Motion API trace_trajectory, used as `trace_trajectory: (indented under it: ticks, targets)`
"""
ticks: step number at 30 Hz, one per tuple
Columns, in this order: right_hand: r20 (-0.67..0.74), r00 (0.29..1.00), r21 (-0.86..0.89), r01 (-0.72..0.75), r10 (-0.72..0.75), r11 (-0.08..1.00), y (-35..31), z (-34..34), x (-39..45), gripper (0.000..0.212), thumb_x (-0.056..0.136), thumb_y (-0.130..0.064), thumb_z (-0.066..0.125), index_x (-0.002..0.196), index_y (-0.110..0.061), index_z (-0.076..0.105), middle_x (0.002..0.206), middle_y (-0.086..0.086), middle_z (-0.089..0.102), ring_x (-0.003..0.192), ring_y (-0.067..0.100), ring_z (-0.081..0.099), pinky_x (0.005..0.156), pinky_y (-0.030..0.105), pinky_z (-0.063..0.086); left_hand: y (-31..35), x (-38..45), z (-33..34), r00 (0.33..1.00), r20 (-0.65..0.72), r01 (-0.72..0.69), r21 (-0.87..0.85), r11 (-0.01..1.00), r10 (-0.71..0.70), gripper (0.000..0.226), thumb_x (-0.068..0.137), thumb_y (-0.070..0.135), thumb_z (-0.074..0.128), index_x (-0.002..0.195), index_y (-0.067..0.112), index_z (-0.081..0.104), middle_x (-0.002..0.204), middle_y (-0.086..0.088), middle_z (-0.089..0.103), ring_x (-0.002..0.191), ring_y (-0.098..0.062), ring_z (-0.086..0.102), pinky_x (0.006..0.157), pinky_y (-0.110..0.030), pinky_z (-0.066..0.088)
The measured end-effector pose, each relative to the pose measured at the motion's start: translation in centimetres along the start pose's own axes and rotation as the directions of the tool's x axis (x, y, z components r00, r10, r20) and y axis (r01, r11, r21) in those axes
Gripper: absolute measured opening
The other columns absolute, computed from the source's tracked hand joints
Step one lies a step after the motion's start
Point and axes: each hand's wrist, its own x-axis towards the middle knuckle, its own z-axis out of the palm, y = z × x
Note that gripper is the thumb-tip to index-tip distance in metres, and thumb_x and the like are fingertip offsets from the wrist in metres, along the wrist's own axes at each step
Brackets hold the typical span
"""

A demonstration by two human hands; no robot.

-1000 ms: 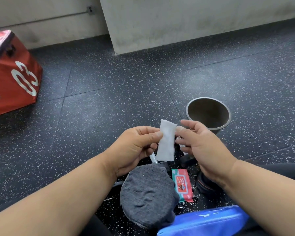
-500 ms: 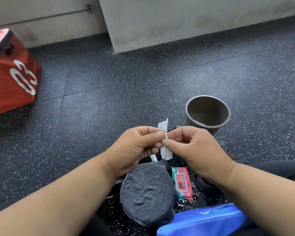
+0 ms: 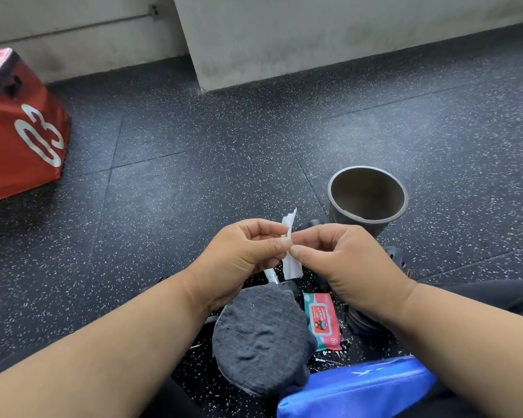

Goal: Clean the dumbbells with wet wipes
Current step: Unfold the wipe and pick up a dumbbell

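Note:
A white wet wipe hangs folded between my two hands, low in the middle of the view. My left hand pinches its left edge with thumb and forefinger. My right hand pinches the same edge from the right, fingertips almost touching the left ones. Below the hands lies a red and green wipes pack on the floor. Dark dumbbell parts show under and behind my right hand, mostly hidden. A white bar pokes out under my left hand.
A grey round bucket stands open just beyond my right hand. My grey-socked foot and a blue pad lie nearest me. A red box marked 03 sits far left. A concrete wall bounds the speckled rubber floor.
The wipe was spread flat between my hands; my right hand moved in toward the left, and the wipe now hangs narrow and folded between the fingertips.

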Motion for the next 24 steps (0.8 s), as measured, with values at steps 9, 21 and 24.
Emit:
trace_trajectory:
  ticks: [9, 21, 24]
  targets:
    - [0.011, 0.995, 0.112, -0.097, 0.096, 0.989, 0.19, 0.08, 0.57, 0.018, 0.095, -0.024, 0.078, 0.101, -0.008, 0.083, 0.092, 0.017, 0.081, 0.079, 0.017, 0.068, 0.076, 0.033, 0.053, -0.34, -0.3, 0.22, 0.982, -0.006, -0.181, 0.226, 0.957, 0.187, 0.021, 0.087, 0.003, 0.085, 0.099, 0.007, 0.07, 0.08, 0.003, 0.073, 0.073, -0.008, 0.065, 0.072, -0.018, 0.055]
    - [-0.025, 0.994, 0.082, -0.107, 0.11, 0.991, 0.27, 0.18, 0.77, 0.016, 0.094, -0.018, 0.077, 0.079, -0.017, 0.08, 0.075, 0.007, 0.072, 0.071, 0.015, 0.062, 0.073, 0.034, 0.051, -0.39, -0.53, 0.47, 0.978, 0.012, -0.201, 0.309, 0.93, 0.208, 0.02, 0.088, 0.003, 0.087, 0.094, 0.011, 0.07, 0.081, -0.002, 0.07, 0.078, -0.021, 0.059, 0.074, -0.033, 0.051]
    - [-0.033, 0.995, 0.09, -0.087, 0.09, 0.992, 0.05, 0.28, 0.47, 0.012, 0.093, -0.015, 0.079, 0.081, -0.012, 0.079, 0.078, 0.013, 0.071, 0.069, 0.019, 0.06, 0.055, 0.027, 0.052, -0.42, -0.45, 0.42, 0.974, 0.014, -0.218, 0.345, 0.913, 0.227, 0.021, 0.088, 0.003, 0.087, 0.093, 0.013, 0.07, 0.079, -0.001, 0.07, 0.077, -0.022, 0.058, 0.075, -0.039, 0.051]
